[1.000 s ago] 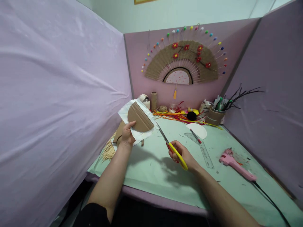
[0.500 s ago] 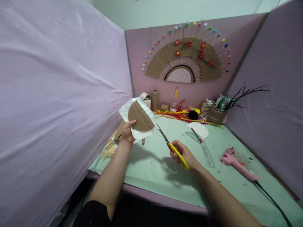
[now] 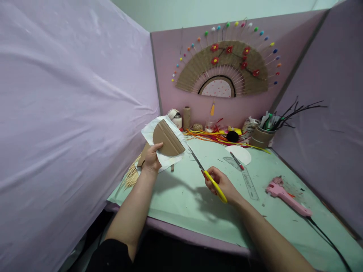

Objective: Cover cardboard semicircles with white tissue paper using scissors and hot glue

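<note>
1. Above the table (image 3: pixel 176 206), our left hand (image 3: pixel 152 158) is pinching the brown half-disc (image 3: pixel 167 140) against the white sheet (image 3: pixel 149 130); the half-disc is already looking cut to shape, the sheet is projecting untrimmed.
2. The scissors (image 3: pixel 209 176) are reaching the sheet's right edge; whether they are biting, we cannot tell.
3. Our right hand (image 3: pixel 225 185) is gripping them.
4. Beyond, a shaped white half-disc (image 3: pixel 241 152) is lying flat.

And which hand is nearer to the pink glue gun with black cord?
Right hand: it is left of the pink glue gun, holding yellow-handled scissors. The left hand is farther left, gripping brown semicircular cardboard.
</note>
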Demonstrator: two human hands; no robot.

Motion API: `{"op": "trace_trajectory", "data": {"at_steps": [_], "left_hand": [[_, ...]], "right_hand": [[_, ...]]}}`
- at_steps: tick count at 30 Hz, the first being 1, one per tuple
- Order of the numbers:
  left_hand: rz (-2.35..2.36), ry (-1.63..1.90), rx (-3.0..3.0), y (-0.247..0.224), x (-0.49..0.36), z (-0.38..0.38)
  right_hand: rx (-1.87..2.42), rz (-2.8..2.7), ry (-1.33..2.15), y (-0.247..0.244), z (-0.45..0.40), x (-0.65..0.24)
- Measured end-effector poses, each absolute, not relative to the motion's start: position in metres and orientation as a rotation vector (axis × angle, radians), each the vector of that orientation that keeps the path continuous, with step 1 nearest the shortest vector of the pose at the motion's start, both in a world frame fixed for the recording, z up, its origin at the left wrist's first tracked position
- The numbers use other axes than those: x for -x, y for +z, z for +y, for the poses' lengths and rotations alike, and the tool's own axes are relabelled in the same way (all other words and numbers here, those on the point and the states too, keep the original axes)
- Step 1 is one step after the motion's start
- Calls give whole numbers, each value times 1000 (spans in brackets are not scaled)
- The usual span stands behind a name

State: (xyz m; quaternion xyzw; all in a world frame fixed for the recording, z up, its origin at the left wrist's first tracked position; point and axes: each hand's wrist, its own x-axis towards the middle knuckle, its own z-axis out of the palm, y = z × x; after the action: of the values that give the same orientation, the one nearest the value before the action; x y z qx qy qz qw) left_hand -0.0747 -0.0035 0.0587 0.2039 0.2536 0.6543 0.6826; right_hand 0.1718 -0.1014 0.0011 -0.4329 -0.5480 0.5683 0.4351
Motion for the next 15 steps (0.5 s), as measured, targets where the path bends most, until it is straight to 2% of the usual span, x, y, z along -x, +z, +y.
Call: {"op": "trace_trajectory", "data": {"at_steps": [15], "left_hand": [[566,1456,-470,62,73,-4]], "right_hand": [[1094,-1380,1399,-5,-100,-172]]}}
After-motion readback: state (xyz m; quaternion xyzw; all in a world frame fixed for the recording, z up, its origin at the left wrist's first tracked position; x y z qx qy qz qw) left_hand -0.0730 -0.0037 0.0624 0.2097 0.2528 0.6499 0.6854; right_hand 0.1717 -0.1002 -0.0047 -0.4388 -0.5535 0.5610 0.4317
